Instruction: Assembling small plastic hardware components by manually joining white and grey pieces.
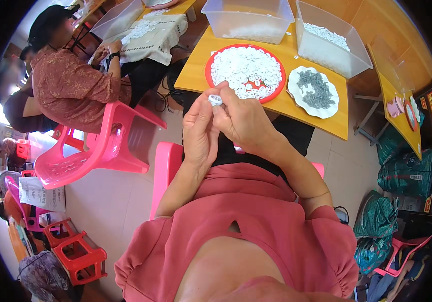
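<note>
A small white plastic piece (215,99) is pinched between the fingertips of my left hand (199,132) and my right hand (241,120), held close together just in front of the yellow table's (200,64) near edge. Beyond my hands sits a red round tray (208,67) heaped with several similar white pieces. To its right a white scalloped plate (296,98) carries a pile of small grey metal parts (317,89).
Two clear plastic bins (248,20) (329,43) with white pieces stand at the table's far side. A person in a patterned top (70,85) sits on a pink chair (103,151) at my left, working at another table. Red stools (75,251) and green sacks (377,221) stand on the floor.
</note>
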